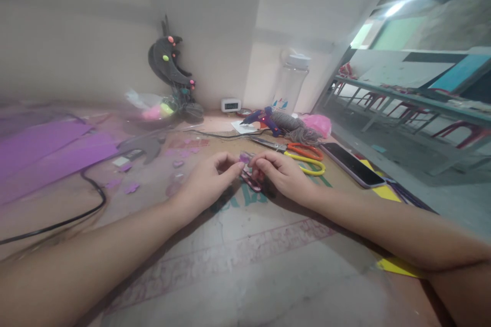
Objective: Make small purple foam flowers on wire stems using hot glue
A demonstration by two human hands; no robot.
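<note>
My left hand (215, 176) is closed in a pinch at a small purple piece (245, 157), which looks like foam or paper. Close against it, my right hand (280, 173) is also closed, its thumb and fingers pressed together near the same piece. Below the fingertips, between the hands, shows a small pinkish and dark loop (252, 183), perhaps a scissors handle; which hand bears it I cannot tell. Just beyond the right hand lie large scissors (303, 156) with orange and yellow handles. Small purple cut-outs (132, 188) are scattered left of my left hand.
A blue glue gun (264, 121), grey yarn (293, 125), a white timer (230, 105) and a clear bottle (289, 84) stand at the back. At right is a phone (353, 163). Purple sheets (57, 150) and a black cable (102, 199) lie left. A decorated dark crescent (163, 59) rises behind.
</note>
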